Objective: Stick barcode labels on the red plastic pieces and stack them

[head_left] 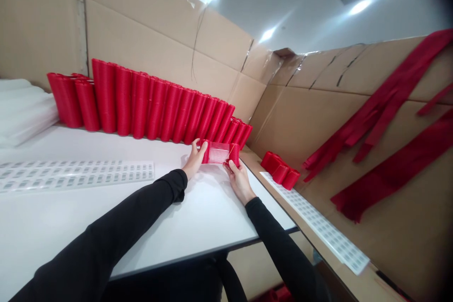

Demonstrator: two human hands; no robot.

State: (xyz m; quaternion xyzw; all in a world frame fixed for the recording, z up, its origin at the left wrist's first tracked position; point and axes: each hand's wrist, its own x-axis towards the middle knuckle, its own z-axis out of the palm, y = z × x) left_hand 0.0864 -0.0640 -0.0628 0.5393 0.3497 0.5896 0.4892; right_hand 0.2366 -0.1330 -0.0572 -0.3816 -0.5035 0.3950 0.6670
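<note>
A short bundle of red ribbed material point(234, 153), with a paler see-through band across its middle, is held just above the white table point(198, 212). My left hand point(194, 159) grips its left end, thumb in front. At the lower right corner, the fingers of my right hand point(240, 181) are closed on the bundle. A thin thread-like line crosses its right part. Behind it, a long row of upright red rolls point(155, 108) stands along the back of the table.
Label sheets point(78, 175) lie at the left, near white wrapped stacks point(24, 111). Small red rolls point(279, 170) rest on a right-hand ledge beside another label sheet point(318, 224). Red strips point(382, 99) hang on the cardboard wall point(297, 127). The table's front edge is near my forearms.
</note>
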